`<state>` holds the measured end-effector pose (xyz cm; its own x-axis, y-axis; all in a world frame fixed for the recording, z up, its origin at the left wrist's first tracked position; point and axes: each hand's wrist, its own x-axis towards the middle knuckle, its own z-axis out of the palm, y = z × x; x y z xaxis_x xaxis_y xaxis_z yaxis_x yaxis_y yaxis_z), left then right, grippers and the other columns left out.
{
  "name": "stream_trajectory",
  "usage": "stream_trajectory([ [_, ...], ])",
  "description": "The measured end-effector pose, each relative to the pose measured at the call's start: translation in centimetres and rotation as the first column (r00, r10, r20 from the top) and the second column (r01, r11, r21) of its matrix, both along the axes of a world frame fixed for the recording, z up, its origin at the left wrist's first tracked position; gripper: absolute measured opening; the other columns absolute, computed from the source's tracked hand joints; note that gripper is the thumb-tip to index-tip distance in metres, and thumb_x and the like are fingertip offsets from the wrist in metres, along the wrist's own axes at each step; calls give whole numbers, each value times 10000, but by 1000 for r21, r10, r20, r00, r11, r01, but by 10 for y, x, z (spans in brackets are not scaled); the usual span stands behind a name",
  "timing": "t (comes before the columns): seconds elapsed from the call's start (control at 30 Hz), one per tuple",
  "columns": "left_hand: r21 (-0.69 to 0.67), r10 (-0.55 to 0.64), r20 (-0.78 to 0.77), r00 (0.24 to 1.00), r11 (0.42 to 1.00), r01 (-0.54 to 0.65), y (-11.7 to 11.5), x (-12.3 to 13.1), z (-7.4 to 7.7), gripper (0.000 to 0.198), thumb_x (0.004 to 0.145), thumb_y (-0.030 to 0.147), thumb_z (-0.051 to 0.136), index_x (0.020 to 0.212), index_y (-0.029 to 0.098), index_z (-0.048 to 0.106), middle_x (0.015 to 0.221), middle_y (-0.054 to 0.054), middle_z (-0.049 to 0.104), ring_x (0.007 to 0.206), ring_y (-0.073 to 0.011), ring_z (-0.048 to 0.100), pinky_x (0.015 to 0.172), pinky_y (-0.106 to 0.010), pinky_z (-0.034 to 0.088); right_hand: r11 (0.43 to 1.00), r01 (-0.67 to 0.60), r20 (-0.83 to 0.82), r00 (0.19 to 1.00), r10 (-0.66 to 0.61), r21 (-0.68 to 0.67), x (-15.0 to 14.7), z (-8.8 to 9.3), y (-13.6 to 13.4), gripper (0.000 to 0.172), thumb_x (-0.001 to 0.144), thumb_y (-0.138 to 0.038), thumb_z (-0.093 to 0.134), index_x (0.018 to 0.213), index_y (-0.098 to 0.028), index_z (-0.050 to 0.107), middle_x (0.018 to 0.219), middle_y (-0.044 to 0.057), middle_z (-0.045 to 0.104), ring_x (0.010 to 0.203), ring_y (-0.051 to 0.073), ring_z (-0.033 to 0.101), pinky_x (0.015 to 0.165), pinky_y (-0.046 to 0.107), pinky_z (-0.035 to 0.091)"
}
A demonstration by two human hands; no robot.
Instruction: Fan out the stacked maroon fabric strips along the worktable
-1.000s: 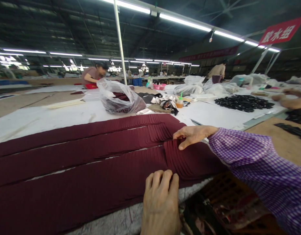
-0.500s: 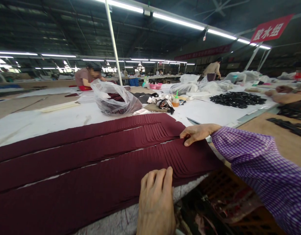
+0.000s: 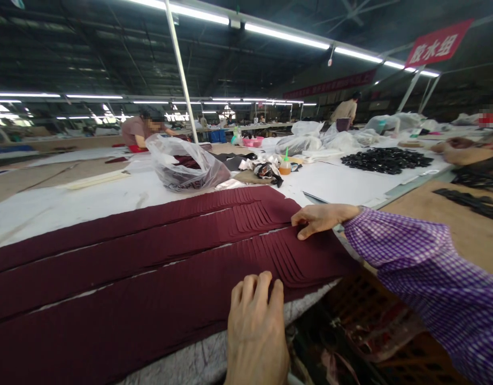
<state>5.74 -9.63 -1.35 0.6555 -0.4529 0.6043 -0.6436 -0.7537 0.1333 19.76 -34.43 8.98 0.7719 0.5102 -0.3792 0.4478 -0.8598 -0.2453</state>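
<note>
Maroon fabric strips (image 3: 122, 315) lie in three long rows, their right ends fanned out in overlapping layers. My left hand (image 3: 256, 326) rests with slightly bent, spread fingers on the near row, close to its front edge. From the right, in a purple checked sleeve (image 3: 407, 240), my right hand (image 3: 321, 218) pinches the far edge of the near row's end between thumb and fingers. Part of its grip is hidden under the hand. A narrow gap separates the near and middle rows there.
Behind the rows sit a clear plastic bag (image 3: 186, 166), cloth scraps (image 3: 266, 170) and a glue bottle (image 3: 285, 167). A heap of black pieces (image 3: 385, 160) lies farther right, near another person's arm (image 3: 463, 149). An orange crate (image 3: 410, 347) stands below the table edge.
The view has shifted slightly. My left index finger has bent and drawn back a little on the fabric. My right hand keeps its place at the strip's edge.
</note>
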Motion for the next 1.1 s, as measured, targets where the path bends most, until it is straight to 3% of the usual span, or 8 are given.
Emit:
stream_trajectory([
  [0.13, 1, -19, 63, 998, 1000, 19, 2, 3, -9, 406, 790, 31, 406, 1128, 150, 599, 1199, -27, 600, 1059, -259, 478, 860, -450, 444, 996, 77, 55, 996, -75, -35, -4, 2, -15, 526, 753, -568, 570, 1064, -144, 585, 1037, 102, 614, 949, 263, 569, 762, 330, 423],
  [0.3, -46, -41, 114, 993, 998, 46, 3, 8, -12, 371, 835, 48, 362, 1091, 147, 611, 1174, 3, 623, 1145, -249, 452, 931, -464, 405, 970, 194, -127, 976, -177, 144, -5, -3, -35, 547, 698, -514, 650, 1105, -165, 542, 1165, 103, 586, 1122, 277, 513, 917, 318, 409],
  [0.53, -105, -70, 103, 992, 991, 80, 0, 8, -9, 357, 830, 65, 368, 1070, 147, 619, 1129, -7, 645, 1066, -234, 520, 896, -461, 452, 922, 244, -221, 958, -181, 300, -8, -10, -34, 476, 673, -412, 662, 1037, -147, 507, 1088, 99, 607, 984, 239, 561, 818, 310, 449],
  [1.1, -96, -52, 120, 991, 993, 64, 2, 5, -9, 387, 841, 53, 327, 1090, 159, 603, 1130, 5, 650, 1062, -218, 544, 900, -454, 472, 917, 252, -263, 949, -172, 309, -4, -12, -37, 449, 651, -371, 687, 1010, -154, 526, 1034, 69, 601, 937, 211, 557, 782, 282, 449],
])
